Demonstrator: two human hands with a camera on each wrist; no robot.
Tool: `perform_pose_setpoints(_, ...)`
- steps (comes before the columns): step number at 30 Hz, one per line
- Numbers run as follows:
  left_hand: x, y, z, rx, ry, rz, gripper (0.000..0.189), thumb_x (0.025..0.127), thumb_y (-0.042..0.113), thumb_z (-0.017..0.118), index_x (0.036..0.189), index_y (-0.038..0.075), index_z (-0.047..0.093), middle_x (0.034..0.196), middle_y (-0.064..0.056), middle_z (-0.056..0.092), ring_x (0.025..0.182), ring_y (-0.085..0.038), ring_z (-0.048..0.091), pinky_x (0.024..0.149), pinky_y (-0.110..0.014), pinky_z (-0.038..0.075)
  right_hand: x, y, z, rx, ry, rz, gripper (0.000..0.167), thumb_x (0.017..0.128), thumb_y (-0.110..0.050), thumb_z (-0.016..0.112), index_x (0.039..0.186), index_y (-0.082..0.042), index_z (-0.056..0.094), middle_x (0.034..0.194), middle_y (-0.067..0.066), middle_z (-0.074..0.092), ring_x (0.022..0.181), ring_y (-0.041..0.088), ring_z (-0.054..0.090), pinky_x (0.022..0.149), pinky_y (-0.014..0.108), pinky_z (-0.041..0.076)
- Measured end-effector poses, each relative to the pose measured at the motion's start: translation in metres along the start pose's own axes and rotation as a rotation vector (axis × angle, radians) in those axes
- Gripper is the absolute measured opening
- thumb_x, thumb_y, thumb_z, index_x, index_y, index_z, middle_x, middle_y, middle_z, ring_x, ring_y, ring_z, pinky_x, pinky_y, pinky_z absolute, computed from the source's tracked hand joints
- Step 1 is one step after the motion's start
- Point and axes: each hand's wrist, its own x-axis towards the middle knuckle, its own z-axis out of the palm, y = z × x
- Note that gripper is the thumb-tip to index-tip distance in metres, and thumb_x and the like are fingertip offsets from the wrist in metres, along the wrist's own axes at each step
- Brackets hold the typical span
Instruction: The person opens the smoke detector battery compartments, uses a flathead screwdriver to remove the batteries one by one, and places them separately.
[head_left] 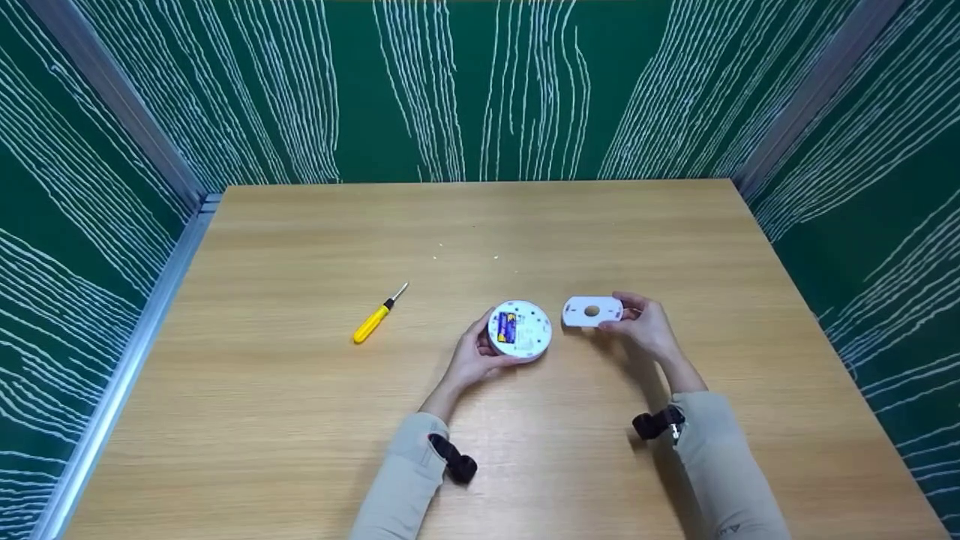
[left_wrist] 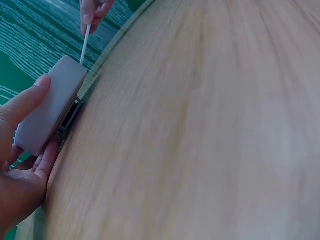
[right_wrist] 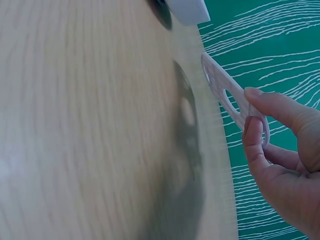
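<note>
My left hand (head_left: 474,356) grips a round white device (head_left: 531,330), shaped like a smoke alarm, by its rim. A blue and yellow battery (head_left: 507,328) shows in a recess on its face. In the left wrist view, the thumb lies on the smooth shell (left_wrist: 52,105) and fingers reach beneath. To the right, my right hand (head_left: 649,326) pinches one end of a flat white mounting plate (head_left: 576,310) with a round hole in its middle. The right wrist view shows this plate (right_wrist: 225,92) nearly edge-on, held above the table. The plate and the device are apart.
A screwdriver (head_left: 373,322) with a yellow and black handle lies on the wooden table (head_left: 262,420), left of the hands. A few tiny white specks lie farther back. Green walls with white lines (head_left: 465,90) stand behind and at both sides.
</note>
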Motion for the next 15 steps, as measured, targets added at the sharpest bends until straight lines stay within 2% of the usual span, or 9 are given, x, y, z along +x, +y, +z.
perform_pose_setpoints(7,-0.0001,-0.0002,0.0004,0.002,0.005,-0.003,0.086,0.063,-0.009,0.074,0.135,-0.006,0.026,0.128,-0.024,0.039,0.079,-0.016,0.053,0.071,-0.032,0.050,0.0027,0.0073,-0.0008,-0.079,-0.014,0.028,0.060,0.068,0.006,0.071,0.119,0.017,0.042,0.110,0.031,0.050,0.074,0.009,0.052,0.063,0.010,0.044)
perform_pose_setpoints(15,-0.0002,-0.0004,0.0005,-0.018,0.006,-0.018,0.087,0.062,-0.011,0.073,0.135,-0.007,0.026,0.129,-0.025,0.037,0.080,-0.016,0.053,0.074,-0.034,0.049,0.0048,0.0107,-0.0001,-0.186,-0.032,0.045,0.060,0.069,0.000,0.072,0.120,0.014,0.044,0.110,0.029,0.051,0.085,0.028,0.052,0.067,0.015,0.041)
